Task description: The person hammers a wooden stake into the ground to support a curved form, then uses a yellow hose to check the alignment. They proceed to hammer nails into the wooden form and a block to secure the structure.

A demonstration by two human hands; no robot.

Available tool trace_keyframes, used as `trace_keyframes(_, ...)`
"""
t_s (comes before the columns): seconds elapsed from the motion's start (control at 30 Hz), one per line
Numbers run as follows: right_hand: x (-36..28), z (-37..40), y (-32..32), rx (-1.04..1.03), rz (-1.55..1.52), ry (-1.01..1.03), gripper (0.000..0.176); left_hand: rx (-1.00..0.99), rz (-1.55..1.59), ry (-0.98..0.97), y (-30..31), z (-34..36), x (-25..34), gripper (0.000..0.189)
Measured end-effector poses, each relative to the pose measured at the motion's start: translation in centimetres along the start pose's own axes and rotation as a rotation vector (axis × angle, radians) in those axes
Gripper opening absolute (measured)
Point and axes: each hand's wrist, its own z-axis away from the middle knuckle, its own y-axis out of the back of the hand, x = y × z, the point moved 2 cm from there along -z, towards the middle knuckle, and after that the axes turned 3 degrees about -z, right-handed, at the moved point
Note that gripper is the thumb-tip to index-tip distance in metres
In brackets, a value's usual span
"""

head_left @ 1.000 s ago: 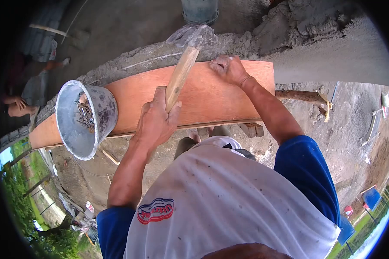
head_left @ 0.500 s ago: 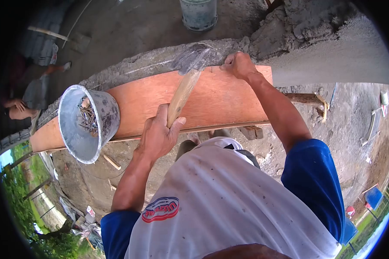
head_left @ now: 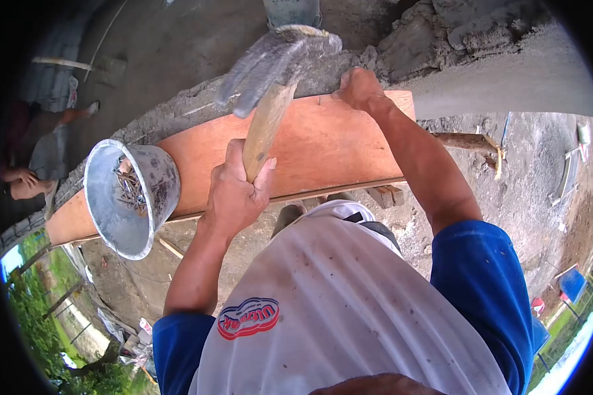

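Note:
My left hand (head_left: pixel 240 191) is closed around the wooden handle of a claw hammer (head_left: pixel 280 59). The hammer head, slightly blurred, is raised above the top edge of a long reddish plywood board (head_left: pixel 224 148). A small nail (head_left: pixel 319 101) stands up near that edge, below the head. My right hand (head_left: pixel 361 89) is curled over the board's top edge, to the right of the nail; its fingertips are partly hidden. At the board's left part hangs or rests a grey bucket (head_left: pixel 161 178) with several nails (head_left: pixel 130 187) inside.
Rough wet concrete (head_left: pixel 454 39) runs along the board's far side. Another bucket (head_left: pixel 293 12) stands beyond. A wooden beam (head_left: pixel 464 141) juts out at right. Another person's leg and hand (head_left: pixel 26 176) show at far left.
The hammer has lifted off the board's top edge toward me, its head now higher and more in view. My right hand keeps its place on the edge.

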Motion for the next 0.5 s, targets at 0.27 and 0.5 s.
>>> trace_keyframes(0.27,0.4,-0.1,-0.6,0.045,0.014,0.017,0.028,-0.077,-0.057,-0.02,1.6,-0.7,2.7,0.031)
trace_keyframes(0.5,0.2,0.6,-1.0,0.034,0.05,0.053,0.026,-0.208,-0.268,0.1,-2.6,-1.8,-2.3,0.035)
